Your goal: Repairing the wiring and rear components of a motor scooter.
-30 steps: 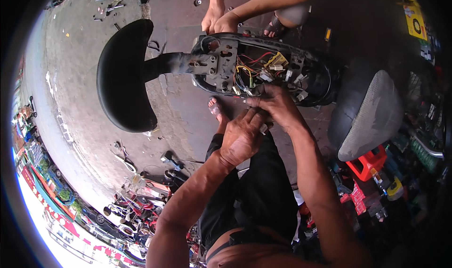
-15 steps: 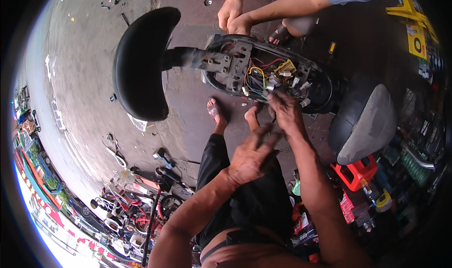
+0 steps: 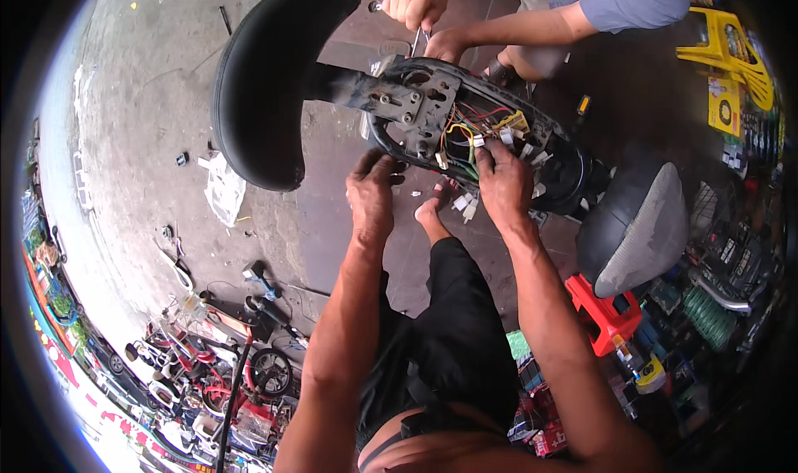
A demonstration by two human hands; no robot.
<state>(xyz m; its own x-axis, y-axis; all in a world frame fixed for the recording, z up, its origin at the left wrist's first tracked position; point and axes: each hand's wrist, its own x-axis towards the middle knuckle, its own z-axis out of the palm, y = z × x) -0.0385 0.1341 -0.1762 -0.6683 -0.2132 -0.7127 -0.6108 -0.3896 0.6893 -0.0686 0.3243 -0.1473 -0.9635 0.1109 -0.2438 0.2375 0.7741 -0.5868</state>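
A black scooter body (image 3: 432, 91) lies across in front of me, its cover off, with coloured wires (image 3: 462, 132) and white plugs showing inside. My right hand (image 3: 505, 182) reaches into the opening, thumb and fingers pinched on a white wire connector (image 3: 479, 140). My left hand (image 3: 371, 194) is at the near left rim of the body, fingers bent and parted; whether they touch the rim is hard to see. Several white connectors (image 3: 468, 204) hang over the near side. A black seat (image 3: 266, 91) is fixed at the left end, a grey-black seat (image 3: 636, 224) at the right.
Across the body, another person's hands (image 3: 416, 6) work at its far side with a thin metal tool (image 3: 417, 41). A red plastic stand (image 3: 603, 311) and piled goods are at the right. Scooters (image 3: 220, 381) crowd the lower left; a plastic bag (image 3: 223, 190) lies on the floor.
My left hand has moved away from my right, up and left to the body's rim. My right hand now pinches a connector further inside. The other person's one hand has lifted, showing the tool.
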